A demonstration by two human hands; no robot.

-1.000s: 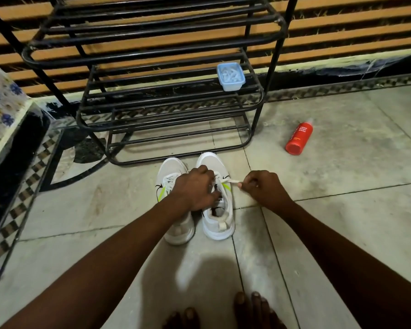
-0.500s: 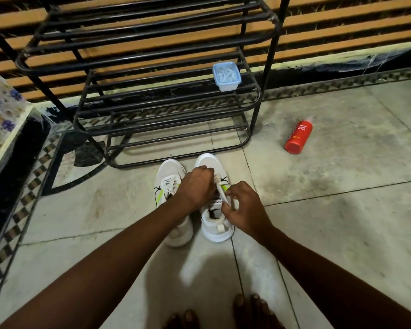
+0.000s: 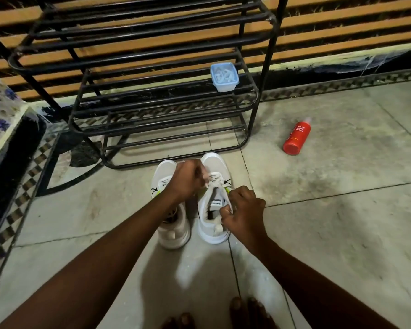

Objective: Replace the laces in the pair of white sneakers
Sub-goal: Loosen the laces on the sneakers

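Right sneaker [image 3: 214,224], lace [image 3: 214,184]: my left hand [image 3: 188,181] pinches it at the eyelets; my right hand [image 3: 244,213], back from pulling sideways, curls round its free end. One eyelet likely done.

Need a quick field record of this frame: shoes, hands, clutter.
shoes: right sneaker and left sneaker side by side on the floor, toes toward the rack
left hand: pinches the lace at the right sneaker's eyelets
right hand: seems to pinch the same lace beside the collar
container: blue lid, on a rack shelf
bottle: red, lying on the floor right of the rack
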